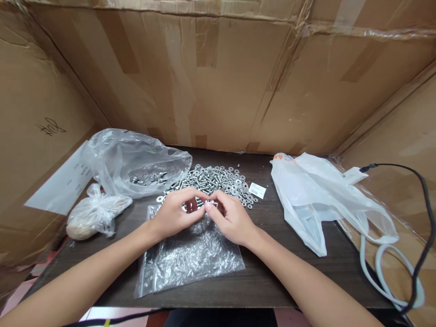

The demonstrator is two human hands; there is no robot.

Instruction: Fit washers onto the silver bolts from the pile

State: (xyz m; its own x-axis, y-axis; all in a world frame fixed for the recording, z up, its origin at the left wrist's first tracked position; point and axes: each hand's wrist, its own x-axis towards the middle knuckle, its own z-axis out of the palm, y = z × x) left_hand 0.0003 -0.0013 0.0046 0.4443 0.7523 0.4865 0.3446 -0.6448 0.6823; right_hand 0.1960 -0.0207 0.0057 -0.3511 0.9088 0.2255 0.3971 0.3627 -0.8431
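My left hand [177,210] and my right hand [232,217] meet at the fingertips over the near edge of a pile of metal bolts and washers [218,178]. Between the fingertips of both hands is a small metal piece [210,202], probably a bolt; its exact form is too small to tell. Under and in front of my hands a clear zip bag [190,259] lies flat on the dark table. Left of the pile, an open clear plastic bag [117,161] holds some more metal parts [153,178].
A knotted bag [91,213] with something tan inside sits at the left, near a white paper sheet [63,184]. Right of the pile are a small label [257,190] and a white plastic bag [306,195]. Cables [425,181] hang at the far right. Cardboard walls [218,91] surround the table [269,277].
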